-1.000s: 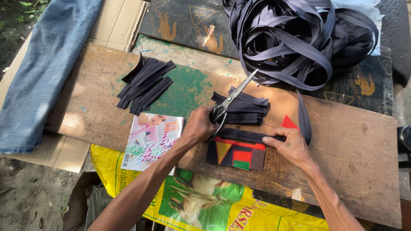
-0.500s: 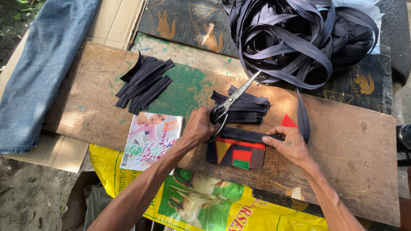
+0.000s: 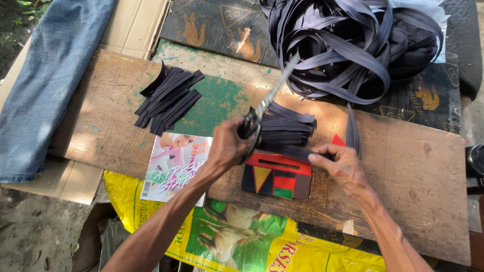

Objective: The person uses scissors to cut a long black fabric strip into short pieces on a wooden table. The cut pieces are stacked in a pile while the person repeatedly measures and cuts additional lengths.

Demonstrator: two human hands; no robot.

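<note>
My left hand (image 3: 229, 146) grips a pair of scissors (image 3: 267, 100), its blades pointing up and right over a stack of cut dark strips (image 3: 287, 128). My right hand (image 3: 340, 163) presses a dark strip (image 3: 295, 151) flat against the top edge of a small painted block (image 3: 277, 177) with red, yellow and green shapes. That strip runs right and curves up (image 3: 353, 128) to a big tangled heap of dark strap (image 3: 353, 43). All of it rests on a worn wooden board (image 3: 418, 171).
A second pile of cut strips (image 3: 166, 100) lies on the board's left part. A magazine (image 3: 174, 163) and a yellow printed sack (image 3: 242, 242) lie at the near edge. Blue denim (image 3: 45, 80) and cardboard (image 3: 136, 25) are at the left.
The scissors have shifted slightly left and up and look blurred. My right hand still pins the strip on the block.
</note>
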